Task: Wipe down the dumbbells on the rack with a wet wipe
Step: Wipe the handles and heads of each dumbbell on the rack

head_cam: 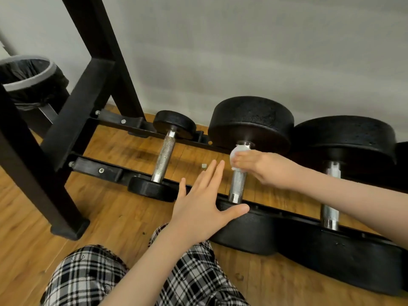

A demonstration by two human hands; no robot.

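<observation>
Three black dumbbells lie across the low rails of a black rack [92, 168]: a small dumbbell [164, 157] on the left, a middle dumbbell [237, 184], and a large dumbbell [331, 208] on the right. My right hand [262, 166] grips a white wet wipe [236, 154] wrapped round the top of the middle dumbbell's knurled steel handle, just below its far weight. My left hand [198, 202] is spread flat with straight fingers, its thumb resting on the near weight of the middle dumbbell.
The rack's black upright posts [95, 69] rise at the left. A bin with a black liner [28, 78] stands behind them at far left. The floor is wooden planks, a grey wall runs behind, and my knees in checked trousers [92, 277] are at the bottom.
</observation>
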